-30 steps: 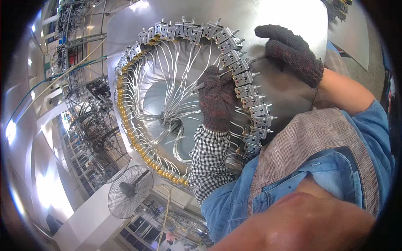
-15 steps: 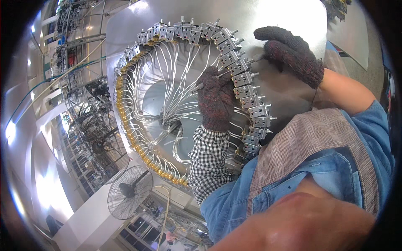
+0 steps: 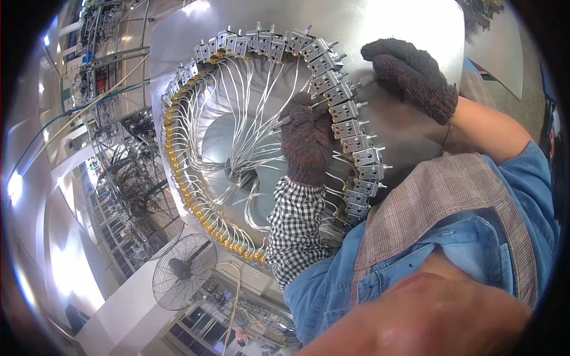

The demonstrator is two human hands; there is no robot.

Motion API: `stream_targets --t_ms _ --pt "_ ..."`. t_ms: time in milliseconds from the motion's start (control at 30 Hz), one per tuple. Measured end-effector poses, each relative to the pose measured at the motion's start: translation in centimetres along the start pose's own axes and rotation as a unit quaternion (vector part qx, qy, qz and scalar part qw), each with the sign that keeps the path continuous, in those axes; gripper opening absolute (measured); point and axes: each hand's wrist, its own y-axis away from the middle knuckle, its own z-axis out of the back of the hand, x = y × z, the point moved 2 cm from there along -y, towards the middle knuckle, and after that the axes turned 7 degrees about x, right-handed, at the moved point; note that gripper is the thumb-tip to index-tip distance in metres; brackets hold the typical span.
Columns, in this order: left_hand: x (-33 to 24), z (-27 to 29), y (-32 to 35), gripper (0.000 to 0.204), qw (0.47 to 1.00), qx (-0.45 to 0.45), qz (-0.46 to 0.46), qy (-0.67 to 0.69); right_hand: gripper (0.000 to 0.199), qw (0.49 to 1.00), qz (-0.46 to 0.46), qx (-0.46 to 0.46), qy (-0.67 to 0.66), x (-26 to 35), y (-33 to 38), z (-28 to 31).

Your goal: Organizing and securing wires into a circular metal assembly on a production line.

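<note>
A large ring of metal blocks with studs pointing outward stands around a bundle of white wires. Inside the ring, my left hand, in a dark knitted glove and checked sleeve, is closed around a thin metal rod-like tool. Its thin end reaches toward the blocks on the right side; the contact point is hard to make out. Outside the ring, my right hand, also gloved, pinches a short grey rod lined up with one block's stud. The glove partly hides that rod.
Brass-coloured fittings line the ring's left and lower side. Beneath lies a shiny metal tabletop. A caged fan stands at lower left, near racks of dark parts. More parts sit at upper right.
My right hand has turned slightly at the rod, its fingers drawn closer together. My left hand has shifted barely, still gripping its tool inside the ring.
</note>
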Motion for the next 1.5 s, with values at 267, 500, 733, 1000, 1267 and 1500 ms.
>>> stream_targets --t_ms 267,500,733,1000,1267,1500 --pt "-0.3 -0.4 -0.1 0.024 0.911 -0.037 0.097 0.4 0.035 0.998 -0.053 -0.011 -0.014 -0.1 -0.2 0.0" --pt "0.4 -0.1 0.1 0.025 0.897 0.001 0.093 0.433 0.037 0.999 -0.025 -0.015 -0.035 0.7 0.3 -0.2" --pt "0.1 0.0 0.4 0.026 0.897 0.023 0.073 0.435 0.038 0.997 -0.031 -0.03 -0.071 0.8 1.4 -0.3" --pt "0.5 0.5 2.4 0.027 0.913 0.012 0.07 0.401 0.036 0.996 0.001 -0.035 -0.08 -0.3 4.2 -1.1" --pt "0.4 0.3 2.0 0.025 0.939 0.036 0.034 0.34 0.035 0.994 -0.036 -0.042 -0.091 0.6 4.3 -2.1" --pt "0.0 0.1 2.0 0.024 0.921 0.018 0.075 0.381 0.036 0.994 -0.001 -0.036 -0.106 -0.4 4.4 -1.7"
